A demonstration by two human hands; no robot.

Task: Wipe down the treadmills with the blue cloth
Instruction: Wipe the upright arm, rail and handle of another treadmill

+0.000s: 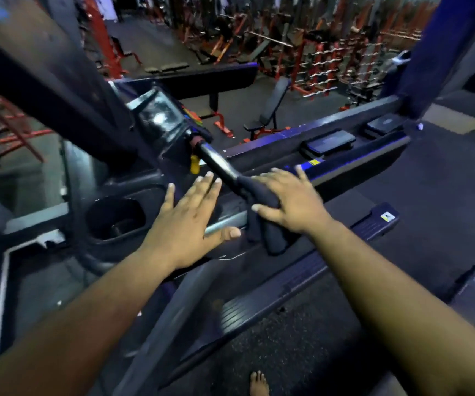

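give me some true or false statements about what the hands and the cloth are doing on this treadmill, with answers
1. The right hand presses the dark blue cloth onto the handlebar. True.
2. The left hand holds a spray bottle. False: it is open with fingers spread and holds nothing.
3. The cloth lies on the floor beside the treadmill. False: it is draped over the handlebar under the right hand.
4. A cup holder in the console sits to the left of the left hand. True.
5. A bare foot shows at the bottom edge of the view. True.
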